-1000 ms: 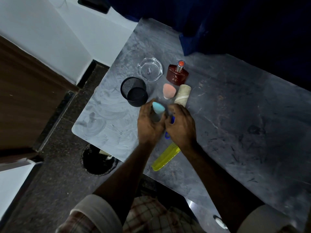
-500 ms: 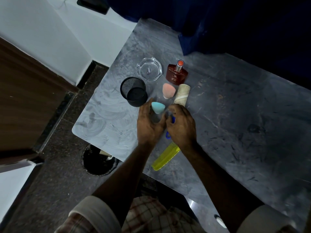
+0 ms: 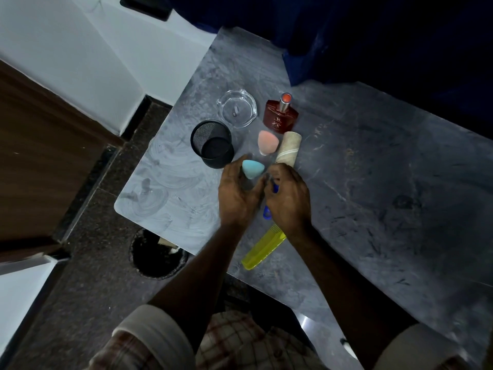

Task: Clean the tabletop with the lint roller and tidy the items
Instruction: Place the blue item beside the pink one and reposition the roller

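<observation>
The lint roller [image 3: 288, 148] lies on the grey tabletop [image 3: 373, 182], its beige roll pointing away from me. My right hand [image 3: 289, 200] grips its blue handle, which shows between the fingers and below the palm. My left hand [image 3: 236, 194] holds a blue makeup sponge [image 3: 252, 169] between thumb and curled fingers, right beside the right hand. A pink sponge [image 3: 267, 142] lies just left of the roll. A yellow comb [image 3: 262, 248] lies near the table's front edge, partly under my right wrist.
A black mesh cup [image 3: 212, 144] stands left of the sponges, close to my left thumb. Behind it are a clear glass dish [image 3: 237, 109] and a dark red perfume bottle [image 3: 280, 116]. A round dark bin [image 3: 157, 253] sits on the floor below the table's left corner.
The blue sponge has turned a little in my left hand. Both hands stay in almost the same place.
</observation>
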Available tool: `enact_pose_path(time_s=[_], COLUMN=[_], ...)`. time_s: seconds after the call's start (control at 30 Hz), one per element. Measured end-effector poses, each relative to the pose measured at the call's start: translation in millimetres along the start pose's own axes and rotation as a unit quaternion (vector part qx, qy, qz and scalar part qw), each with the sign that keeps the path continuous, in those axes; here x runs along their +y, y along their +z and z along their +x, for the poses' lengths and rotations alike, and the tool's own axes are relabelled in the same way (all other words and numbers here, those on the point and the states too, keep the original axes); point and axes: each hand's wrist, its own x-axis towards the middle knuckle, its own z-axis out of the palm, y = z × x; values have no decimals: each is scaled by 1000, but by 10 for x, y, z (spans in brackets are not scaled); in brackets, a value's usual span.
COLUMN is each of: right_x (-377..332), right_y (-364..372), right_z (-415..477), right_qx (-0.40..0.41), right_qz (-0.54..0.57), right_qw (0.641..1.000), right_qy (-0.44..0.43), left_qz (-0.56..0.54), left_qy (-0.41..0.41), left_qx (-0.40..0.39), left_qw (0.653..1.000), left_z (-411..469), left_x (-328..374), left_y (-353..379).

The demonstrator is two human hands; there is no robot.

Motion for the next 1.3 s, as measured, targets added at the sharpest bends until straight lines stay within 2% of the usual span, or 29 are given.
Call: enact_pose_path(time_s=[0.3, 0.6, 0.93, 1.03, 1.2, 1.3], right_x=[-9, -21, -32, -31, -9, 10], right_y=[6, -6, -13, -27, -44, -8], right_z=[15, 20, 26, 10, -55, -60], right_qx=[-17, -2, -1, 15, 85, 56], right_qz=[13, 43, 67, 73, 57, 49], right_qw=[1000, 999, 997, 996, 993, 992], right_qy=[17, 28, 36, 40, 66, 105], left_qz=[21, 63, 49, 65, 70, 78], left_qy=[-12, 15, 0, -5, -2, -18], left_qx=[-9, -22, -23, -21, -48, -66], left_qw=[1000, 998, 999, 998, 996, 995], left_z=[64, 78, 26, -103, -557, -712], left_x=[26, 51, 50, 84, 119, 135], left_y=[17, -8, -39, -125, -354, -436])
